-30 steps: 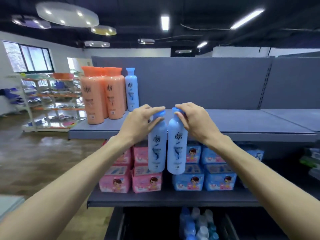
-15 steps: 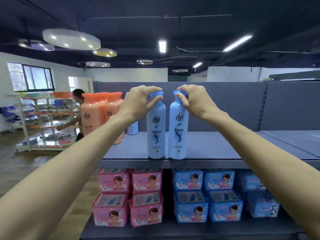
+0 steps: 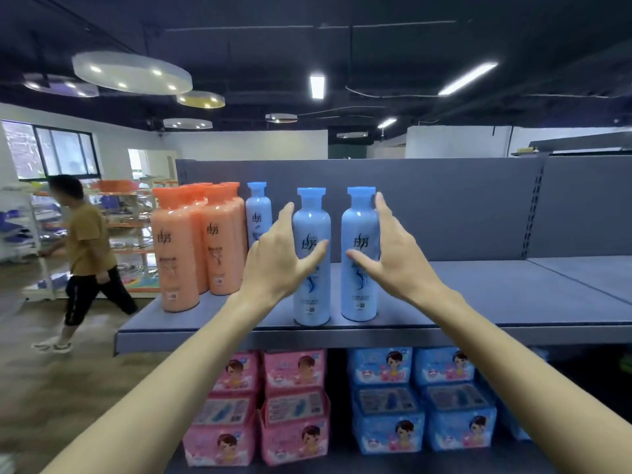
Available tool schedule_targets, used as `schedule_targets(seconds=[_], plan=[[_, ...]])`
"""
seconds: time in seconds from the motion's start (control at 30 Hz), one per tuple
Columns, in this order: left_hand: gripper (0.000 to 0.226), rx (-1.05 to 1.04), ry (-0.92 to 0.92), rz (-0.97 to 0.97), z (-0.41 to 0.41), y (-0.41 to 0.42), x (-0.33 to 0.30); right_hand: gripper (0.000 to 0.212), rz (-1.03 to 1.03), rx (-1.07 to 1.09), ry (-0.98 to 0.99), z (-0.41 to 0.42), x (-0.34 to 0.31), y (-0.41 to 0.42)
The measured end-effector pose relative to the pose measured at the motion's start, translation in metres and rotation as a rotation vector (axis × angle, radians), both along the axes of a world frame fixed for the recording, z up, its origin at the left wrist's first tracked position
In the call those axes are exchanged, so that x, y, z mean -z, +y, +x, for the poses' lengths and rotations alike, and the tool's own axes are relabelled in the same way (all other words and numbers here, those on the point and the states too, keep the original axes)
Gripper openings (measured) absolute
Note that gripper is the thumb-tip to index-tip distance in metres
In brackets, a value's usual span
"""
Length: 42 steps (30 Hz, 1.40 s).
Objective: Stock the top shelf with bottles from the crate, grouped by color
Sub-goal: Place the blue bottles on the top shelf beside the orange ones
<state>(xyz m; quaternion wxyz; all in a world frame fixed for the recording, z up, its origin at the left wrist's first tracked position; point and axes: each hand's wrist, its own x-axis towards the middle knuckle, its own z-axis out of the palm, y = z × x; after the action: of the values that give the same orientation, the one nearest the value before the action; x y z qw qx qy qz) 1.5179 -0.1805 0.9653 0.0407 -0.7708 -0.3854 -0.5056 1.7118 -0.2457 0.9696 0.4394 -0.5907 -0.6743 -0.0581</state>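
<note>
- On the top shelf (image 3: 478, 292), front edge: two blue bottles (image 3: 312, 268) upright, long axes vertical, slightly apart
- Left hand (image 3: 278, 258) and right hand (image 3: 393, 258): fingers spread, flanking one bottle each, equally near; firm grip unclear
- Orange bottles (image 3: 191, 244) grouped leftward

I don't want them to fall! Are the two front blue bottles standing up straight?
Yes, both upright: the left blue bottle and right blue bottle sit base-down on the top shelf, caps up.
</note>
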Motion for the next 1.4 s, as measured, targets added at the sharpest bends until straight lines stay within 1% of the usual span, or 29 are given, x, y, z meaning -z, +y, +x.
schedule_targets(seconds=[0.03,0.07,0.17,0.27,0.4,0.5,0.67,0.73,0.93,1.1,1.27,1.4], plan=[[0.078,-0.019,0.046,-0.001,-0.002,-0.003,0.01,0.098,-0.032,0.008,0.004,0.003,0.015,-0.002],[0.075,-0.03,0.079,-0.011,-0.003,-0.004,0.019,0.099,-0.065,0.012,0.02,0.005,0.031,-0.003],[0.059,-0.101,0.152,-0.055,-0.004,-0.011,0.039,0.094,-0.133,0.011,0.059,0.006,0.066,-0.006],[0.059,-0.168,0.2,-0.093,0.0,-0.014,0.047,0.092,-0.127,0.035,0.031,0.002,0.075,-0.004],[0.056,-0.148,0.226,-0.132,0.0,-0.009,0.049,0.096,-0.219,0.108,-0.074,-0.004,0.076,0.003],[0.054,-0.144,0.198,-0.194,-0.004,0.007,0.047,0.082,-0.264,0.11,-0.052,-0.006,0.075,0.007],[0.055,-0.222,0.183,-0.267,-0.012,0.041,0.045,0.06,-0.292,0.1,-0.013,-0.013,0.07,0.017],[0.054,-0.253,0.179,-0.289,-0.014,0.051,0.045,0.055,-0.302,0.097,-0.001,-0.016,0.07,0.022],[0.05,-0.338,0.171,-0.389,-0.018,0.08,0.035,0.052,-0.288,0.078,0.047,-0.025,0.076,0.035],[0.053,-0.421,0.161,-0.492,-0.015,0.099,0.025,0.058,-0.29,0.065,0.071,-0.031,0.075,0.045],[0.053,-0.443,0.159,-0.597,-0.011,0.107,0.017,0.06,-0.283,0.051,0.114,-0.03,0.079,0.048],[0.054,-0.478,0.232,-0.629,-0.012,0.112,0.013,0.062,-0.276,0.053,0.126,-0.028,0.081,0.05]])
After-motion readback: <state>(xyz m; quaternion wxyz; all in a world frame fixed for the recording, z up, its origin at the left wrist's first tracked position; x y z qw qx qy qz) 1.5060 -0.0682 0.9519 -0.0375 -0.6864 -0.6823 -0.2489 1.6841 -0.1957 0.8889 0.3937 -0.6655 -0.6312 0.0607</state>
